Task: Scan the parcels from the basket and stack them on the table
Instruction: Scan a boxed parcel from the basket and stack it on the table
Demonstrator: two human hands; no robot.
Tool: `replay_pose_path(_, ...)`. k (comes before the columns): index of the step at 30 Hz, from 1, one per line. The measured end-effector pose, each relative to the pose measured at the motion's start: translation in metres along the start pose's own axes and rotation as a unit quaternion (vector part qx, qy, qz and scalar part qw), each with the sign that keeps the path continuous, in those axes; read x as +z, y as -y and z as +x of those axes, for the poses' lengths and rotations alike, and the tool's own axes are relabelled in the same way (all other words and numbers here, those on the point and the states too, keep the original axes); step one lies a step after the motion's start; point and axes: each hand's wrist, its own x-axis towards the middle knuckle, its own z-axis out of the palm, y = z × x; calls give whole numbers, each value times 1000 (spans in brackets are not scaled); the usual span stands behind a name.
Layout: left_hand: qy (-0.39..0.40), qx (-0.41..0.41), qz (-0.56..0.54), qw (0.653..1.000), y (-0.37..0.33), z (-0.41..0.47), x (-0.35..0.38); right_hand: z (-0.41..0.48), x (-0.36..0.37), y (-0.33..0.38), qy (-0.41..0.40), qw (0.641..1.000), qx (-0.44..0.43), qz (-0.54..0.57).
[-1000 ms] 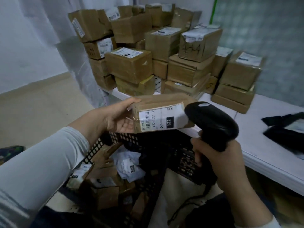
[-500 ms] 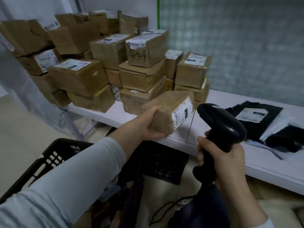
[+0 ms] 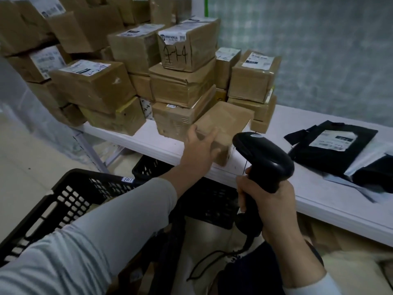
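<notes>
Your left hand (image 3: 200,145) is grasping the parcel (image 3: 227,122) by its near end, fingers curled round the corner closest to you. The parcel, a plain brown box, lies tilted at the front edge of the counter (image 3: 314,201), its lowest corner touching the white surface. Whether the rest of its base is down, you cannot tell from here. Its far end sits just beside the bottom box of the nearest pile, touching or nearly so.

Your right hand (image 3: 270,201) is clenched round the grip of the black scanner (image 3: 261,158). You hold it upright with its head pointing away from you, just beside the parcel's right side; whether the two touch cannot be judged. The scanner's cable (image 3: 210,258) drops from the grip and loops below.

Behind the parcel the boxes (image 3: 182,86) stand stacked several high along the left half of the counter, most with white labels on top. One upper box carries handwritten marks on its front. Black mailers (image 3: 319,160) lie to the right on the counter, well apart from the parcel, the top one with a white label.

The black basket (image 3: 70,194) is below your left sleeve (image 3: 102,237), on the near side of the counter, and your arm hides most of its contents. A checked wall (image 3: 319,50) rises behind the counter.
</notes>
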Motion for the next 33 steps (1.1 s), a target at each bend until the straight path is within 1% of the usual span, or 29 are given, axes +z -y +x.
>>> replay_pose_path(3, 7, 6, -52, 999, 11, -9, -8, -1, 14, -8, 53, 998, 19, -35)
replay_pose_path(5, -27, 10, -64, 998, 40, -27, -18, -3, 26, -17, 109, 991, 49, -59)
replay_pose_path(6, -41, -6, -70, 997, 59, -40, -24, -3, 34, -24, 136, 985, 69, -76)
replay_pose_path(8, -61, -63, -62, 994, 108, -69, -33, -3, 52, -38, 184, 969, 116, -114)
replay_pose_path(10, -59, -154, -43, 985, 162, -99, -38, -4, 72, -52, 226, 950, 161, -146)
replay_pose_path(13, -22, -316, -26, 948, 237, -143, -39, -4, 100, -73, 257, 930, 193, -177)
replay_pose_path(15, -2, -399, -16, 917, 278, -170, -34, -3, 116, -84, 266, 923, 207, -185)
replay_pose_path(17, 29, -452, -17, 891, 308, -193, -24, 0, 131, -96, 269, 918, 220, -191)
replay_pose_path(19, 65, -488, -7, 870, 328, -211, -11, 1, 147, -108, 269, 912, 235, -200)
replay_pose_path(20, 70, -497, 9, 865, 337, -218, -2, 2, 155, -114, 270, 909, 243, -202)
replay_pose_path(22, 80, -492, 45, 866, 348, -228, 14, 2, 170, -125, 277, 902, 260, -204)
replay_pose_path(23, 90, -470, 47, 877, 351, -229, 21, 2, 176, -130, 282, 898, 267, -207)
replay_pose_path(25, 133, -397, 44, 907, 360, -226, 32, 1, 187, -138, 298, 890, 268, -216)
replay_pose_path(27, 198, -326, 57, 922, 373, -217, 40, 1, 194, -144, 308, 888, 261, -219)
replay_pose_path(30, 283, -258, 66, 922, 387, -205, 45, 2, 198, -148, 306, 888, 262, -220)
replay_pose_path(31, 300, -238, 77, 920, 390, -203, 46, 3, 199, -149, 306, 889, 261, -220)
replay_pose_path(33, 307, -214, 120, 920, 392, -201, 49, 3, 198, -149, 304, 889, 261, -223)
